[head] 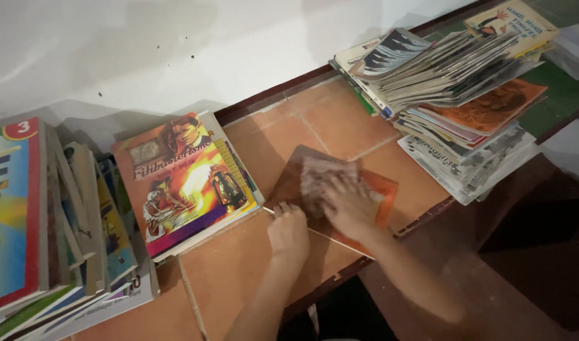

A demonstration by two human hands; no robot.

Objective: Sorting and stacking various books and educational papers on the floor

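Orange book (381, 192) under both hands

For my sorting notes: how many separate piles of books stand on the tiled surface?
3: one pile at far left, one beside it, one at upper right. More may lie outside the picture.

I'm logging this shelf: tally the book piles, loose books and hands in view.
Book piles: 3 (leaning pile, pile with the orange-purple cover on top, magazine pile)
Loose books: 1, brown-orange book
Hands: 2, left hand, right hand
Total: 6
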